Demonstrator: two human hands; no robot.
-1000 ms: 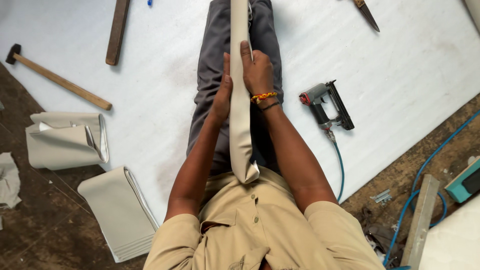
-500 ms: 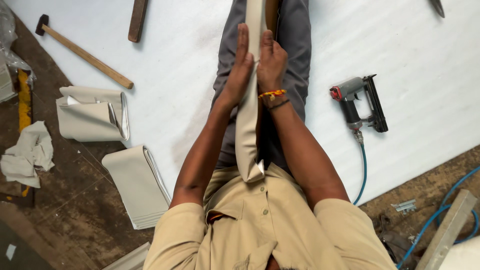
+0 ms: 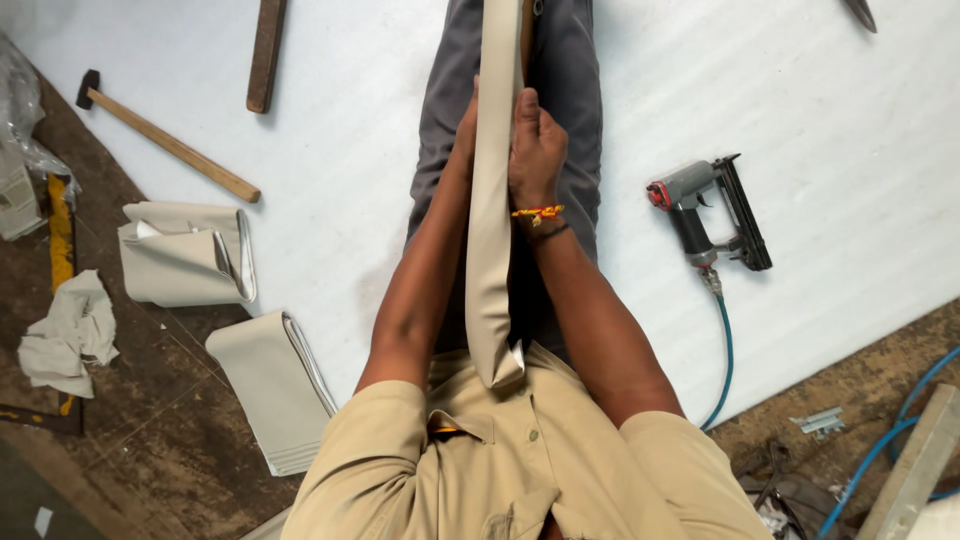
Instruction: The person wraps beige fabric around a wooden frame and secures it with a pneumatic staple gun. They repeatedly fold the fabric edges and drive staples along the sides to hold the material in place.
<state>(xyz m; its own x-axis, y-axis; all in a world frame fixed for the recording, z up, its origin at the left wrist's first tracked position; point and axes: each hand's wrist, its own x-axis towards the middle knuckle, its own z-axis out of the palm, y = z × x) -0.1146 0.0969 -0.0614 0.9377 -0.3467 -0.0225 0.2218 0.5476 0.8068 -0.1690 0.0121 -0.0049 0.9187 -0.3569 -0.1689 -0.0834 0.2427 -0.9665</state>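
White sheet (image 3: 830,130), smooth and matte, covers most of the floor; bare dirty floor (image 3: 150,420), dark and scuffed, shows along the lower left and lower right corner.

Centre of frame: long beige strip (image 3: 492,230), fabric- or leatherette-covered, flat and narrow, runs from the chest up over grey trouser legs and off the top edge. Its lower end is blunt, with a white underside showing at the corner.

Right hand (image 3: 536,150) is closed around the strip's right edge, fingers curled, a red-and-yellow thread band at the wrist. Left hand (image 3: 466,135) presses against the strip's left side; mostly hidden behind it, so its grip cannot be told.

Right of centre: pneumatic stapler (image 3: 708,215), grey and black with a red cap, lying on the sheet, blue hose (image 3: 724,350) trailing to the lower right.

Upper left: hammer (image 3: 165,145), wooden handle, dark head. Beside it a wooden batten (image 3: 266,55), cut off at the top.

Left: two folded beige fabric pieces (image 3: 190,255), one rolled loosely, one flat with layered edges. Crumpled rag (image 3: 68,335) at the far left.
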